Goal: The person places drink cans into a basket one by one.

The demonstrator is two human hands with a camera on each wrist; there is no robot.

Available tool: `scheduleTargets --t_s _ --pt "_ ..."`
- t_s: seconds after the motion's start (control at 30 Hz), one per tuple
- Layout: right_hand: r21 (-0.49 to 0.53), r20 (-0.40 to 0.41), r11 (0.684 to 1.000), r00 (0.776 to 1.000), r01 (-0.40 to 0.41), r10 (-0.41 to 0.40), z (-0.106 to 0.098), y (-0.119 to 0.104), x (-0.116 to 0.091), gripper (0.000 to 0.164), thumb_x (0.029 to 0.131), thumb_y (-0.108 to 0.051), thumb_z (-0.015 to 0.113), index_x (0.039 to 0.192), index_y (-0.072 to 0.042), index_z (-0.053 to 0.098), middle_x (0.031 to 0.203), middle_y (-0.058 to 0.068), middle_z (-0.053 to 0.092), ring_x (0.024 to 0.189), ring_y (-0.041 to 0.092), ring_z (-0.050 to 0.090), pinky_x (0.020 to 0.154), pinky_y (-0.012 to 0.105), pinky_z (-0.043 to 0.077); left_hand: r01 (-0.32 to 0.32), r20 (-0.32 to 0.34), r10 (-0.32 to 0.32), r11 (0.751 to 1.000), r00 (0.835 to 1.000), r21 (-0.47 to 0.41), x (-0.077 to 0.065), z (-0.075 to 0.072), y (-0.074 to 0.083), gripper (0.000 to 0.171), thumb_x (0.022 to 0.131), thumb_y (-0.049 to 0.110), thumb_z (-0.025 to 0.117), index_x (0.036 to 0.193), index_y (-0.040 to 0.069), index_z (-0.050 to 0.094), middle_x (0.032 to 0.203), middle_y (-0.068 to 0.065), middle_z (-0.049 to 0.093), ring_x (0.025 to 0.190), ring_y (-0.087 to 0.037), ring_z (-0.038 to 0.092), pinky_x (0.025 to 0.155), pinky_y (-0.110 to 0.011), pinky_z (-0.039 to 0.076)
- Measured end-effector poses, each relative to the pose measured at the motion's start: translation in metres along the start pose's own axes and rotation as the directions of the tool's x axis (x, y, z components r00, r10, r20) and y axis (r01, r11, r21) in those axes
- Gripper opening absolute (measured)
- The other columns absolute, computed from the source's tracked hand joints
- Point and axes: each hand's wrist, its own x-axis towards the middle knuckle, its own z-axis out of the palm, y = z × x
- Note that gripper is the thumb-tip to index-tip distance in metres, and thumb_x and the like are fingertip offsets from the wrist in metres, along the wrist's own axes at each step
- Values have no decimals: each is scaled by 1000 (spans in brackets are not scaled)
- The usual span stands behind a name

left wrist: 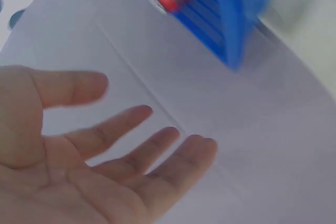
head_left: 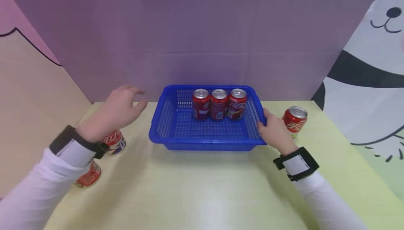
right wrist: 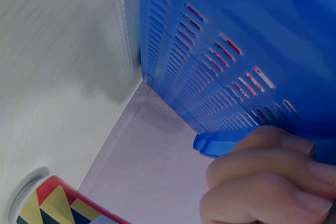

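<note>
A blue slotted plastic basket (head_left: 208,141) stands at the back of the table, with three red soda cans (head_left: 218,105) upright in a row inside it. My right hand (head_left: 277,132) grips the basket's right rim, its fingers (right wrist: 268,177) curled under the edge in the right wrist view. To the left of the basket my left hand (head_left: 121,105) is raised in the air with nothing in it. Its fingers (left wrist: 173,174) are spread and relaxed in the left wrist view, apart from the basket wall (left wrist: 231,19).
One red can (head_left: 295,119) stands right of my right hand. Two more cans, one (head_left: 115,142) behind the other (head_left: 89,175), stand at the left, partly hidden by my left forearm. A purple-grey wall (head_left: 202,40) rises behind the pale wooden table (head_left: 189,188).
</note>
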Motion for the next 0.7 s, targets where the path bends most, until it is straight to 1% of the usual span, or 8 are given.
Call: scheduleTargets --t_s 0.07,0.13,0.27,0.4,0.47,0.57,0.63,0.7 --pt "7 2 1000 1000 -6 6 0 0 0 63 99 -13 46 148 16 19 110 36 58 60 25 62 48 34 49 -4 28 2 998 1000 59 2 -11 -9 48 99 23 54 132 -11 52 136 -33 47 130 -49 34 105 -64 29" --pt "13 6 1000 1000 -8 8 1 1 0 63 99 -13 46 148 16 18 107 35 58 56 23 61 46 34 47 7 66 -14 994 998 108 3 -20 -22 54 98 29 57 133 -11 51 138 -35 42 129 -52 34 102 -66 30" --pt "14 6 1000 1000 -3 3 2 3 1 63 99 -14 45 149 15 18 105 33 59 54 22 60 45 34 47 34 146 -60 984 987 175 2 -26 -49 73 95 45 60 137 -13 45 138 -40 36 125 -59 31 97 -72 28" --pt "8 -6 1000 1000 2 -2 2 4 1 63 99 -14 45 149 15 20 105 33 59 55 22 60 45 34 47 62 239 -110 978 965 198 -4 -21 -72 95 87 66 58 145 -7 37 143 -40 29 126 -61 25 93 -75 29" --pt "12 0 1000 1000 -6 6 2 4 0 63 99 -14 45 149 15 19 105 33 59 55 22 60 45 34 47 73 280 -126 979 952 191 -8 -15 -81 103 83 72 57 149 -3 32 146 -39 25 128 -60 22 92 -77 29" --pt "21 16 1000 1000 -21 20 3 3 -1 63 100 -14 45 149 14 18 109 34 58 58 23 62 45 33 48 68 319 -120 983 940 169 -12 -6 -93 107 80 71 63 149 -4 30 144 -40 24 126 -60 25 89 -74 35" --pt "24 19 999 999 -28 28 3 3 0 63 100 -14 45 150 14 17 112 35 58 59 23 62 45 33 47 64 340 -114 986 933 156 -15 0 -100 109 79 69 66 148 -7 30 141 -41 27 123 -59 30 86 -69 43" --pt "25 15 999 1000 -28 27 2 2 0 63 100 -14 45 150 14 17 113 36 57 60 23 62 45 33 47 55 350 -108 986 930 159 -16 4 -105 108 78 66 69 146 -10 32 138 -42 30 118 -56 39 81 -64 48"
